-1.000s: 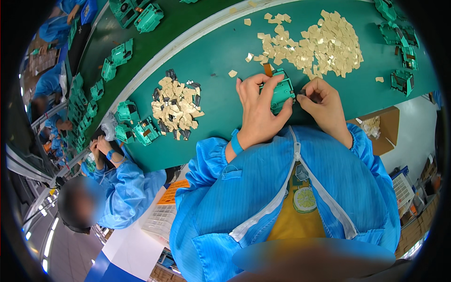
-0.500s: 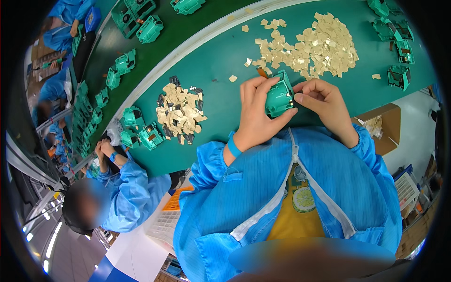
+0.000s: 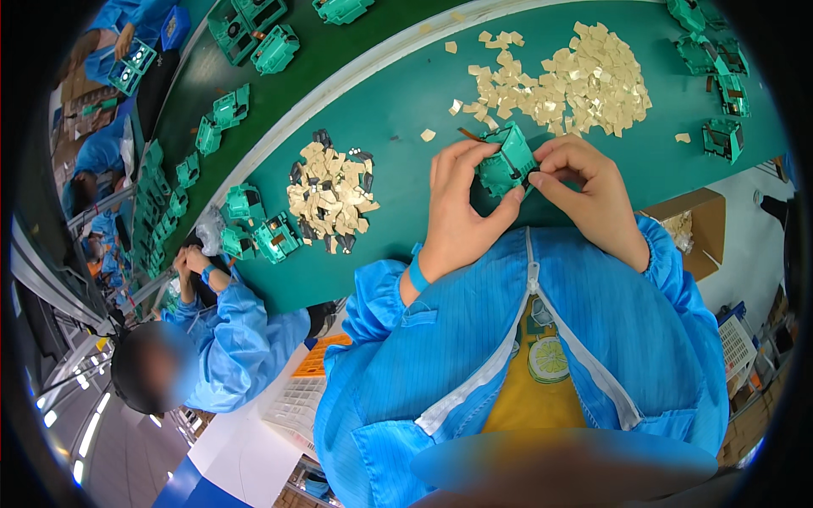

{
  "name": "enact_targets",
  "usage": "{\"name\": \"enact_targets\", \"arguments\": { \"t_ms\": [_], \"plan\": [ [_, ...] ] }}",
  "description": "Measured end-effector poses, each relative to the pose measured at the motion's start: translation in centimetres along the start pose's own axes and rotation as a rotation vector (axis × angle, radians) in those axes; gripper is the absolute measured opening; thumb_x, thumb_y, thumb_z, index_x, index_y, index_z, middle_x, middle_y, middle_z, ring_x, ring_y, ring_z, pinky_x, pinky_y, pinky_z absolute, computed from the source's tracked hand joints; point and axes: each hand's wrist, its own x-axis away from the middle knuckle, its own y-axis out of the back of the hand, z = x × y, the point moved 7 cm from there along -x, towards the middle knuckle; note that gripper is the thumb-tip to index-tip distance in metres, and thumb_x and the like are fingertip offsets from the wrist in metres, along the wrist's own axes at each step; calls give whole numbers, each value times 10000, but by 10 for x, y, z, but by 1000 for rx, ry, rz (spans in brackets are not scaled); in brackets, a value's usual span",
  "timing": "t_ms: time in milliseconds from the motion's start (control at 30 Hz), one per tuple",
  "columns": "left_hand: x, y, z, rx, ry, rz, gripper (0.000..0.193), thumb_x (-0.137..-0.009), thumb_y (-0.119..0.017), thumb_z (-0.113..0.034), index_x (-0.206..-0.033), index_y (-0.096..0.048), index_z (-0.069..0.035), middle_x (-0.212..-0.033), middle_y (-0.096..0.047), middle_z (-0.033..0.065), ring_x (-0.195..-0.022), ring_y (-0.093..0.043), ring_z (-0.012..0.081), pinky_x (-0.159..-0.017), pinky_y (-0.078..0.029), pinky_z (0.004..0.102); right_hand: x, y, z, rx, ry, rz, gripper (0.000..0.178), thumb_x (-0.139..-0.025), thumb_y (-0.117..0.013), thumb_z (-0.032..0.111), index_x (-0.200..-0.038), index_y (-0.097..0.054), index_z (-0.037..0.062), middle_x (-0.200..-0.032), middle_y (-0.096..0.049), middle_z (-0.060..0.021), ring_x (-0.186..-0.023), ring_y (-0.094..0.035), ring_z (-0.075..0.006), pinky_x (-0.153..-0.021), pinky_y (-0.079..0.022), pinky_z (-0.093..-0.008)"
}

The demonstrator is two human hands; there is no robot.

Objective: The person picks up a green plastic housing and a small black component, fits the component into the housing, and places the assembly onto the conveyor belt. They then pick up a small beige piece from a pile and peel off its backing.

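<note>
My left hand (image 3: 461,199) is wrapped round a green plastic housing (image 3: 506,161), thumb on its near side and fingers over its left side. The housing is tilted, and a brown ribbon strip (image 3: 468,134) sticks out past my fingers at its upper left. At the housing's right edge, my right hand (image 3: 589,190) is closed in a pinch, index finger and thumb against a small black part (image 3: 533,177). That part is mostly hidden by the fingertips, so its exact kind does not show.
Loose cream-coloured pieces (image 3: 597,80) lie heaped beyond my hands. A mixed pile of cream and black pieces (image 3: 330,195) is at left, beside green housings (image 3: 275,237). More housings (image 3: 722,140) stand at right. A co-worker (image 3: 233,339) sits at left; a cardboard box (image 3: 707,229) is at right.
The housing has been turned and tipped in my left hand, so more of its ribbed upper side shows. My right fingertips have shifted slightly down along its edge.
</note>
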Motion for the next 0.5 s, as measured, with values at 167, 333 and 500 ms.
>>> {"name": "enact_targets", "arguments": {
  "t_ms": [167,333,500],
  "plan": [
    [3,-2,2,107,144,29,573,-807,-775,-40,-1326,-533,-51,-1363,-499,131,-1247,-567,266,-967,-542,408,0,-5,5,87,39,16,76,-876,-746,-22,-918,-690,-52,-1084,-646,-126,-873,-688,-162,-765,-579,-280],
    [3,-3,3,129,156,24,555,-806,-756,-25,-1307,-517,-52,-1349,-500,130,-1240,-566,271,-975,-537,414,1,-9,9,157,77,29,98,-867,-762,-8,-915,-688,-51,-1054,-640,-119,-843,-690,-174,-755,-579,-285],
    [5,-5,5,128,151,18,553,-804,-745,-12,-1301,-508,-53,-1339,-494,131,-1235,-566,273,-982,-536,422,2,-11,10,184,70,32,100,-870,-759,-3,-906,-681,-53,-1042,-635,-118,-834,-690,-180,-745,-577,-290]
  ]
}}
